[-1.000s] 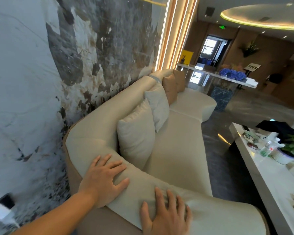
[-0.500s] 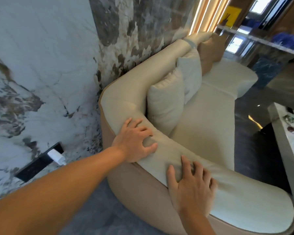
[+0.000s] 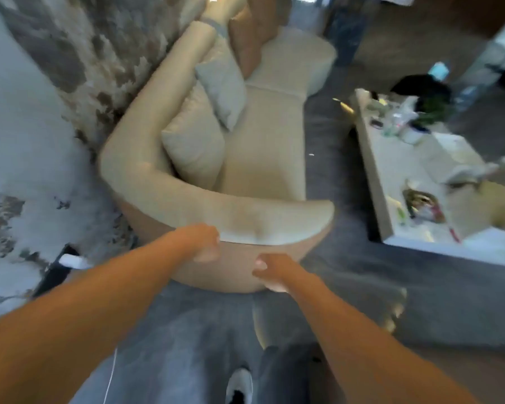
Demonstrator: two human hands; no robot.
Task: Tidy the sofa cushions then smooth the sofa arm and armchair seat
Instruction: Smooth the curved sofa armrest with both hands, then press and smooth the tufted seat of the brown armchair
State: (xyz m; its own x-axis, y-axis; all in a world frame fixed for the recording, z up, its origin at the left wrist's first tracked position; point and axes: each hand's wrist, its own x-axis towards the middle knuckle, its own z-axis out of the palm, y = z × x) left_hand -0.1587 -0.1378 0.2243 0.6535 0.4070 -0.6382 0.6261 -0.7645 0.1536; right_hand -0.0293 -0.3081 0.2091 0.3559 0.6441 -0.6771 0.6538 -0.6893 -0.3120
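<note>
The frame is motion-blurred. The cream sofa arm (image 3: 254, 218) curves across the middle, with a tan outer side below it. My left hand (image 3: 206, 243) hovers at the arm's outer edge with its fingers curled in and nothing in them. My right hand (image 3: 270, 272) is lower, in front of the tan side, also curled and holding nothing. A cream cushion (image 3: 193, 150) leans in the sofa's near corner, a paler cushion (image 3: 223, 86) stands behind it, and brown cushions (image 3: 250, 39) are at the far end.
A marble wall (image 3: 27, 126) runs along the left, with a black socket and white plug (image 3: 67, 262) low on it. A long white coffee table (image 3: 391, 182) cluttered with several items stands right of the sofa. Dark floor and my shoe (image 3: 239, 383) are below.
Both hands have come off the top of the sofa arm and pulled back toward me, their fingers curling in. The view has backed away and tilted down.
</note>
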